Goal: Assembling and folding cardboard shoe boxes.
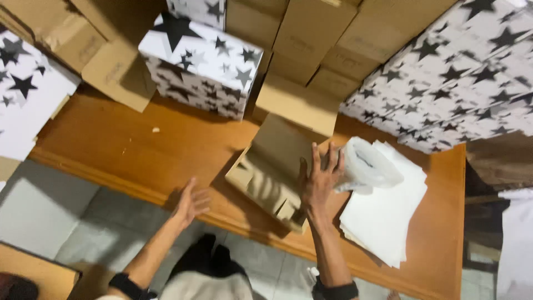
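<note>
An open brown cardboard box (269,169) lies on the wooden table (133,153), its lid flap raised toward the back. My right hand (317,180) hovers over the box's right side with fingers spread, and a curled white sheet (366,165) is against its thumb side; whether the hand grips it is unclear. My left hand (191,203) is open, palm up, over the table's near edge, left of the box, touching nothing.
A flat stack of white sheets (386,214) lies right of the box. White boxes with black stars (202,64) (461,78) and plain brown cartons (311,39) crowd the table's back. A grey tiled floor (44,211) lies below the table edge.
</note>
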